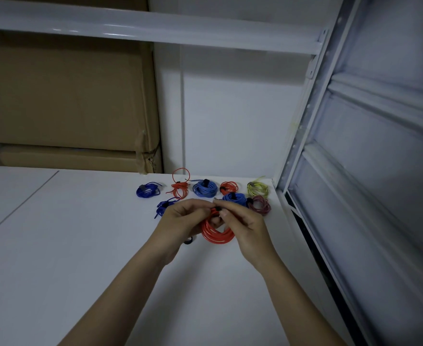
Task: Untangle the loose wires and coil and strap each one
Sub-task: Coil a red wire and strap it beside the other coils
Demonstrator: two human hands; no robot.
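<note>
I see both hands meeting over the middle of the white desk [80,245], raised a little off its surface, with a bright red coil of wire [216,232] held between them. The left hand [184,221] has its fingers curled around the coil's left side, so it grips the loops from there. The right hand [242,223] is curled too, its thumb and fingertips pinching a small black strap [217,209] that sits at the top of the red coil. Just below the left hand a small dark piece [188,240] shows on the desk; I cannot tell what it is. Beyond the hands, toward the far edge, other coils lie in a loose group. A dark blue bundle [164,207] sits just left of the left hand, partly hidden by it. Farther left and back is a royal blue coil [147,191]. To its right is an orange-red coil [179,188] with one loop standing up, then a light blue coil [205,188], a small red coil [228,188] and a yellow-green coil [257,188] at the far right. Nearer, behind the right hand, lie a blue coil [235,199] and a maroon coil [260,204]. Several of these carry dark straps. Cardboard boxes [68,108] stand at the far left, and a white metal rack frame [305,121] rises on the right.
</note>
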